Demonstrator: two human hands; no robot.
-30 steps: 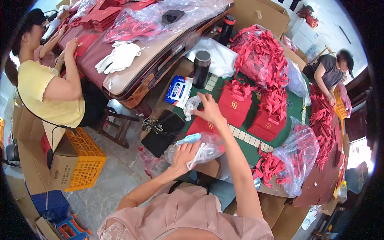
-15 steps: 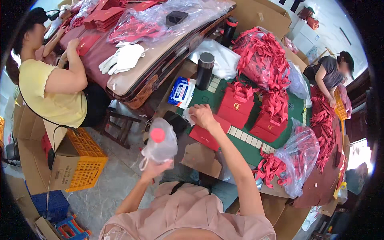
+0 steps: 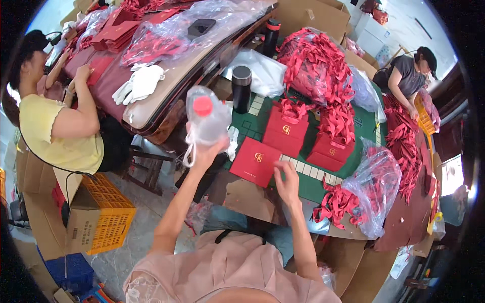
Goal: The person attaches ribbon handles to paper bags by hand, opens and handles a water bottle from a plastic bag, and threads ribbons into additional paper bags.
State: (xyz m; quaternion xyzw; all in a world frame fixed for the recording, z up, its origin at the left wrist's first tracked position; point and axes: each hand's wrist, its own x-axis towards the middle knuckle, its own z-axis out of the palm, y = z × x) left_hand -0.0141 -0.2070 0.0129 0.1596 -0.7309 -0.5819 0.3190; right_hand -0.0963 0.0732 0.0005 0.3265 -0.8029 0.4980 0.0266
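My left hand (image 3: 206, 154) is closed round a clear plastic bottle (image 3: 209, 126) with a red cap, held above the table's near left edge. A white cord loop hangs from the bottle. Beside that hand sits a crumpled white tissue (image 3: 233, 143). My right hand (image 3: 288, 184) is empty, its fingers slightly bent and apart, at the right side of a flat red paper bag (image 3: 255, 161). Behind the flat bag stand a red gift bag (image 3: 285, 129) and a second red gift bag (image 3: 331, 151), both with ribbon handles.
A black tumbler (image 3: 241, 91) stands behind the bottle. Red ribbons fill a large plastic bag (image 3: 316, 65); another clear bag (image 3: 379, 189) lies at right. One person in yellow (image 3: 60, 126) works at left, another in grey (image 3: 404, 76) at far right. An orange crate (image 3: 113, 214) sits on the floor.
My left hand has lifted the bottle up and forward over the table edge. My right hand has let go of the white tissue and drawn back to the right, uncovering the flat red bag.
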